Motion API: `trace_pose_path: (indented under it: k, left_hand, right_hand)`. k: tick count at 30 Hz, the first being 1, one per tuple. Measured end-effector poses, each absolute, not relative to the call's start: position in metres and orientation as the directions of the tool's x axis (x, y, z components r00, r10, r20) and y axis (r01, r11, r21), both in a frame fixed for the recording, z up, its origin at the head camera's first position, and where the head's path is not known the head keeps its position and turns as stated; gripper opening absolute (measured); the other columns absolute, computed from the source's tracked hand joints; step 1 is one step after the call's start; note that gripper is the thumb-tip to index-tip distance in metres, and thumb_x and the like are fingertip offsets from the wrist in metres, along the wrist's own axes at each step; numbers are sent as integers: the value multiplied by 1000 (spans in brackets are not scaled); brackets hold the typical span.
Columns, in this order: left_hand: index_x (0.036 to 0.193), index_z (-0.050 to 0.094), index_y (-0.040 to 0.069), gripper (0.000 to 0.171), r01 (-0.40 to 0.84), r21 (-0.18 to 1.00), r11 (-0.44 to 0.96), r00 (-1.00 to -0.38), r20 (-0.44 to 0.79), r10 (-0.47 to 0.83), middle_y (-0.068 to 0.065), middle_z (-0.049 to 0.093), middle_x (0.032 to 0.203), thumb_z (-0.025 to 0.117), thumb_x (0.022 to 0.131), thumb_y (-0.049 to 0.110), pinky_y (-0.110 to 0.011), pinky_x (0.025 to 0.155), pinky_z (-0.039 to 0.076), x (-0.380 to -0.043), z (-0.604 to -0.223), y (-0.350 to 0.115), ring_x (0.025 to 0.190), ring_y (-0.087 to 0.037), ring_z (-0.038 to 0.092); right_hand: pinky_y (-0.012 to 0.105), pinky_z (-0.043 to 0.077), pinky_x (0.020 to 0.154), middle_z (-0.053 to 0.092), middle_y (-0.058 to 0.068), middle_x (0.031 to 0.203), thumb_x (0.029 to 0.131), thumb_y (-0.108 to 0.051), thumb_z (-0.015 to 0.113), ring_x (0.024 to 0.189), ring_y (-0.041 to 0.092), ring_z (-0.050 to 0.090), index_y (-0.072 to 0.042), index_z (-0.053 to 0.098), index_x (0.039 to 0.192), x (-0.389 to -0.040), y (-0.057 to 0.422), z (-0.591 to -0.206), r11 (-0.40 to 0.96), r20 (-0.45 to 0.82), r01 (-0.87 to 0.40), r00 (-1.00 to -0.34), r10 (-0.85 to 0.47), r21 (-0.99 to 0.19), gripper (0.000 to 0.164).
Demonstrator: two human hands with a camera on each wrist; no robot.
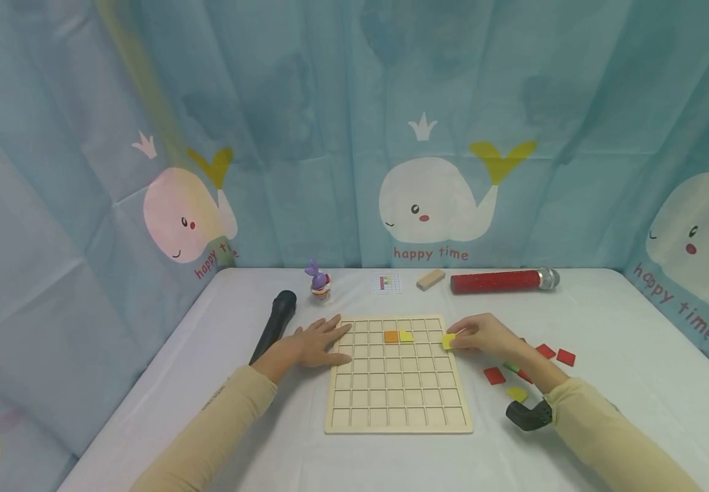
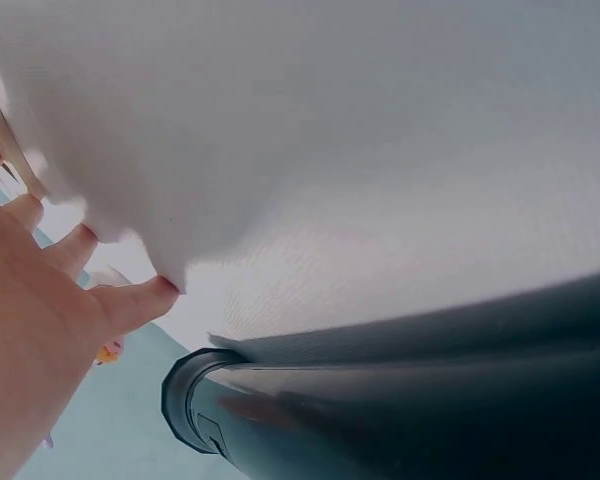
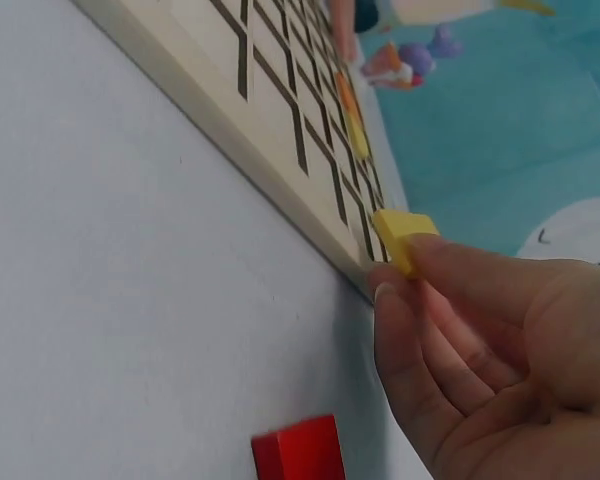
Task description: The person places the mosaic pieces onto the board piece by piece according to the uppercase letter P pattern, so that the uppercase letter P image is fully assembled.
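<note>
A wooden grid board (image 1: 391, 400) lies flat on the white table, holding an orange tile (image 1: 391, 337) and a yellow tile (image 1: 406, 337) side by side in one of its upper rows. Between thumb and fingertips, my right hand (image 1: 480, 337) pinches another yellow tile (image 3: 404, 236) at the board's right edge. My left hand (image 1: 314, 344) has its fingers spread, and its fingertips touch the board's left edge. Right of the board lie several loose tiles, among them a red tile (image 1: 493, 376) and a yellow tile (image 1: 517, 394); my right forearm partly covers this group.
A black microphone (image 1: 275, 324) lies left of the board. Along the back are a purple figurine (image 1: 319, 281), a small card with a colored grid (image 1: 387, 283), a wooden block (image 1: 431, 279) and a red microphone (image 1: 502, 281). A dark curved object (image 1: 528, 415) is partly under my right sleeve.
</note>
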State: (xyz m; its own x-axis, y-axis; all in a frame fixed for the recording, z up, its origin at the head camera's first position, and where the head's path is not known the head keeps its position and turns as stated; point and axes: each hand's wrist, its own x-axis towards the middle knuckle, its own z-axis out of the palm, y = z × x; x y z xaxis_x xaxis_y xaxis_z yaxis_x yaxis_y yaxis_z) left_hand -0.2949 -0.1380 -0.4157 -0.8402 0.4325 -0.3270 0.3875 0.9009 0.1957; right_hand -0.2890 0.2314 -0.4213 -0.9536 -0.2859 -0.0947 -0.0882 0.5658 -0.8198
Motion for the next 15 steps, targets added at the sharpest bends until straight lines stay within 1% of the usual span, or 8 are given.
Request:
trace_pose_path:
  k: [4, 10, 15]
  left_hand:
    - [153, 21, 27, 76, 387, 202, 899, -841, -322, 435, -2, 9, 159, 46, 91, 63, -64, 106, 13, -296, -416, -138, 143, -31, 9]
    - [153, 22, 27, 76, 384, 204, 901, -842, -324, 432, -2, 10, 159, 46, 91, 63, -64, 106, 13, -295, -416, -137, 143, -31, 9]
    - [153, 22, 26, 77, 378, 205, 903, -843, -328, 427, -3, 10, 159, 47, 91, 63, -64, 106, 12, -294, -416, -137, 143, -32, 9]
  right_hand:
    - [30, 53, 66, 70, 5, 84, 80, -17, 78, 71, 16, 64, 0, 68, 107, -291, 221, -424, 538, -125, -47, -952, -279, -842, 33]
    - [30, 55, 65, 70, 8, 83, 80, -11, 77, 70, 17, 66, 4, 66, 106, -290, 207, -425, 458, -132, -39, -934, -333, -888, 31]
    - [29, 55, 64, 70, 8, 84, 81, -9, 76, 70, 16, 66, 3, 67, 106, -289, 193, -424, 460, -158, -11, -932, -327, -888, 30]
